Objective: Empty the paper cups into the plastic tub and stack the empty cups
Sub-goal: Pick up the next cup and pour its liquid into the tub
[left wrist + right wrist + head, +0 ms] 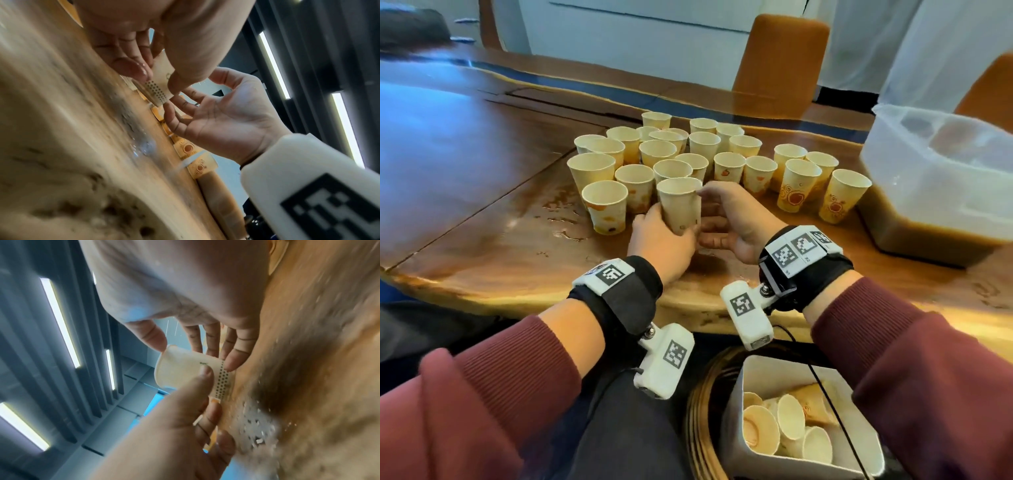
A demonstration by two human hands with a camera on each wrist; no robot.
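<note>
Your head view alone shows the spread of paper cups [702,154] standing on the wet desk [482,240], the plastic tub [935,178] of brown liquid at the right edge, and a white bin [743,377] of used cups below the desk. The wrist views add the dotted band at the held cup's base. Your left hand [662,240] curls around the lower part of the held cup [681,205], thumb on the near side, fingers behind it. Your right hand [732,222] sits just to the cup's right, fingers loosely spread, thumb tip at the rim and little finger near the base. The cup stands upright just in front of the cluster.
</note>
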